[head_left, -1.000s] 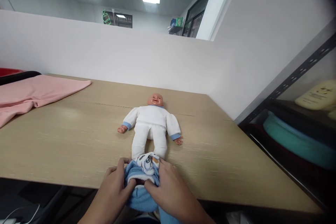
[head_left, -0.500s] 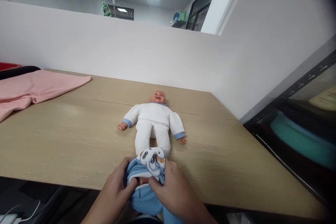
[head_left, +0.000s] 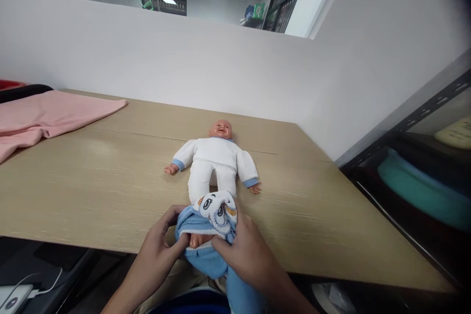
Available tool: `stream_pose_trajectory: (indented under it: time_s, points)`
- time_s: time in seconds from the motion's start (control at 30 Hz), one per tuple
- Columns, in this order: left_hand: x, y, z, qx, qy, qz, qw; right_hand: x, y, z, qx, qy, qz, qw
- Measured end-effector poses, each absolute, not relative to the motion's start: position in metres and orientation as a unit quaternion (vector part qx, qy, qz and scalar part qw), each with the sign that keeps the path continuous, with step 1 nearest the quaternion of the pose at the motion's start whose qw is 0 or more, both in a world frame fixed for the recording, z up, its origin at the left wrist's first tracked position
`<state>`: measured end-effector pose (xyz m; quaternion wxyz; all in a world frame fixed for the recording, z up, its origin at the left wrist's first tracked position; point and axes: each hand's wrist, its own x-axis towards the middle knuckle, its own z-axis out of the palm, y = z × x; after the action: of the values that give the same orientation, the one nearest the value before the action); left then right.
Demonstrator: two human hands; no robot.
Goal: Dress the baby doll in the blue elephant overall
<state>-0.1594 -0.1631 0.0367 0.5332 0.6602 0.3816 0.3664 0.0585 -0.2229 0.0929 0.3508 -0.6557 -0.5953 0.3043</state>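
Far left there's a pink cloth (head_left: 47, 115) lying crumpled on the wooden table (head_left: 91, 181), well apart from everything else. At the near edge, the left hand (head_left: 158, 250) is pinching the left side of a blue fleece garment (head_left: 204, 250) that has a white cartoon face patch on top. The garment is bunched up right at the table edge, over the ends of the baby doll's legs. The baby doll (head_left: 215, 162) is on its back in a white suit with blue cuffs, arms out, head toward the wall. Something pinkish shows in the garment's opening, can't tell what. The right hand (head_left: 246, 255) grips the garment's right side, thumb close to the left one. Far right is a dark metal shelf (head_left: 423, 113) with a teal round thing (head_left: 419, 191) on it.
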Motion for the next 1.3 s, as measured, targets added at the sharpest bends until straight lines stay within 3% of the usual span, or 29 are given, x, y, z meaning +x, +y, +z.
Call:
stream_pose_trajectory:
  time_s: [0.27,0.63,1.07,1.3]
  points:
    - [-0.157,-0.159,0.029,0.679,0.361,0.386,0.51,0.063,-0.218,0.091,-0.653,-0.575,0.331,0.366]
    - [-0.155,-0.14,0.027,0.745,0.351,0.429,0.372,0.064,-0.209,0.086,-0.644,-0.603,0.292,0.369]
    - [-0.16,-0.107,0.032,0.704,0.337,0.431,0.452,0.065,-0.183,0.074,-0.609,-0.61,0.255,0.438]
    - [-0.164,-0.078,0.048,0.703,0.294,0.355,0.541,0.086,-0.159,0.084,-0.569,-0.67,0.294,0.376]
